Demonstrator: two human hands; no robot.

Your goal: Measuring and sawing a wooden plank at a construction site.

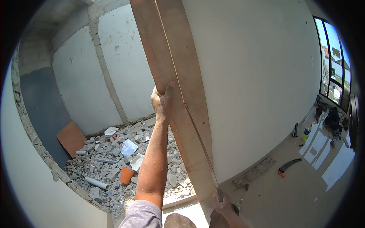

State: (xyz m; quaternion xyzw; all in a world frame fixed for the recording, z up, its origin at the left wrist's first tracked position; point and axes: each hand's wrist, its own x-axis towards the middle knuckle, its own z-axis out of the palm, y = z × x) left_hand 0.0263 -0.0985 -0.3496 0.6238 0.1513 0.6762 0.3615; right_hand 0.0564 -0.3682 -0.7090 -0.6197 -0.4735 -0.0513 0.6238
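Observation:
A long brown wooden board [192,68] stands steeply tilted before me, against the edge of a white wall. Along its length runs a thin, pale cut line, from the top down to about mid-board. My left hand [162,98] is closed around the board's left edge, thumb on the front face, with the other fingers hidden behind. Low on the right, my right hand [223,205] is closed on the handle end of a handsaw, somewhat blurred. The saw's narrow blade [201,142] slants up across the board, its tip at the lower end of the cut.
Grey rubble [110,152] fills the space beyond the wall opening, with an orange bucket [126,175] and a pale pipe [96,183] in it. On the right floor lie a dark curved tool with an orange end [289,166], a plank [258,171] and a hammer-like tool [295,130].

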